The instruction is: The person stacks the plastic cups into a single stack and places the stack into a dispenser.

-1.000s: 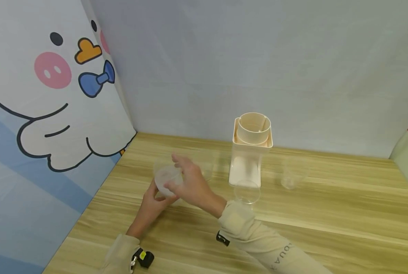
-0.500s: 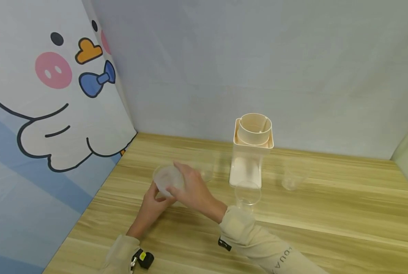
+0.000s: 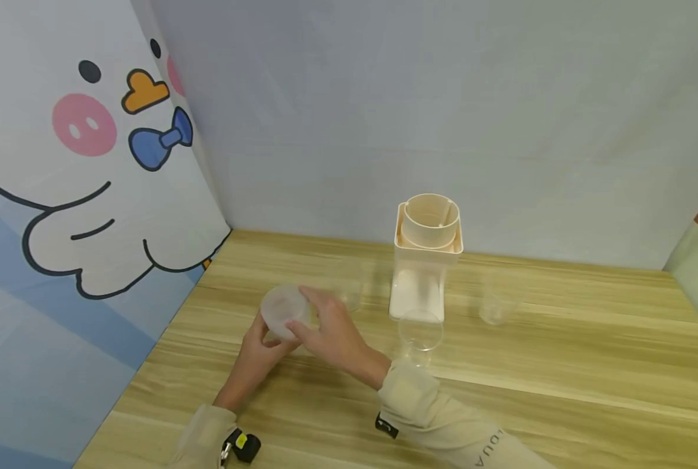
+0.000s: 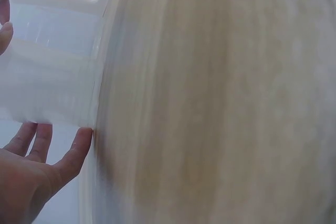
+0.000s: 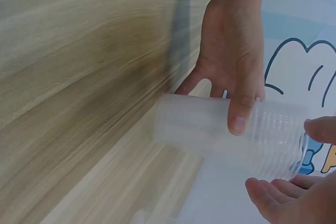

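A stack of clear plastic cups (image 3: 284,314) stands at the left of the table, its rims facing up toward the head camera. My left hand (image 3: 259,352) grips the stack's side; in the right wrist view that hand's thumb (image 5: 240,121) lies across the ribbed wall. At the rim end, my right hand (image 3: 334,329) holds the top cup between thumb and fingers. The left wrist view shows the stack (image 4: 47,87) with the left fingertips against it. Another clear cup (image 3: 349,290) stands just behind the right hand, partly hidden.
A cream-coloured holder (image 3: 421,260) with a round tube on top stands mid-table near the back wall. One clear cup (image 3: 421,332) is in front of it, and another (image 3: 494,306) to its right. A printed cloth (image 3: 85,195) borders the left side.
The right hand has come down slightly, and its fingers have settled on the stack's rim. The left hand keeps its grip in nearly the same place.
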{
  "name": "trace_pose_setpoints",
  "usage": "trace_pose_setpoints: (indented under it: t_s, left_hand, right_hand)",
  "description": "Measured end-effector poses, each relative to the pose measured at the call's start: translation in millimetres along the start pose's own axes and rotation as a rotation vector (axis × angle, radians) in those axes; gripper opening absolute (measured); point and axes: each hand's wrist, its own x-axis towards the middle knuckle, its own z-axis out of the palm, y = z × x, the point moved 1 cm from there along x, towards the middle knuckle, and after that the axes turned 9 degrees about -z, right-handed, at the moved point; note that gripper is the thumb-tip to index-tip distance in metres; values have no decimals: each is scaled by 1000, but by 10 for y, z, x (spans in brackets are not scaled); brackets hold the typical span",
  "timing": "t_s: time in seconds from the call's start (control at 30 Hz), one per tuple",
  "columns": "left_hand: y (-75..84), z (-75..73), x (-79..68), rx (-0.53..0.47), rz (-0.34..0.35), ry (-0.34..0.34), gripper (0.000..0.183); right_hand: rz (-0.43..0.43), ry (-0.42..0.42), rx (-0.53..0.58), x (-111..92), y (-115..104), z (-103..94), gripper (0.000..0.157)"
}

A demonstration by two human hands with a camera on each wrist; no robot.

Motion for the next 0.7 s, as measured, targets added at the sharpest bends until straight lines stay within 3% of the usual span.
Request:
trace_pose_setpoints:
  t_s: [0.2, 0.33, 0.43, 0.57, 0.7]
  left_hand:
    - [-171, 7, 69, 0, 2, 19, 78]
    - [-165, 23, 69, -1, 8, 9, 78]
    - [-28, 39, 27, 2, 3, 0, 79]
    - [-27, 48, 37, 5, -12, 2, 80]
    - [-157, 55, 92, 3, -25, 25, 81]
  right_hand:
    - [42, -9, -17, -24, -61, -46, 53]
    - [43, -18, -35, -57, -103, -95, 51]
    - [34, -18, -31, -89, -140, -143, 50]
    - [14, 2, -22, -130, -186, -215, 48]
    - [10, 30, -12, -165, -225, -300, 47]
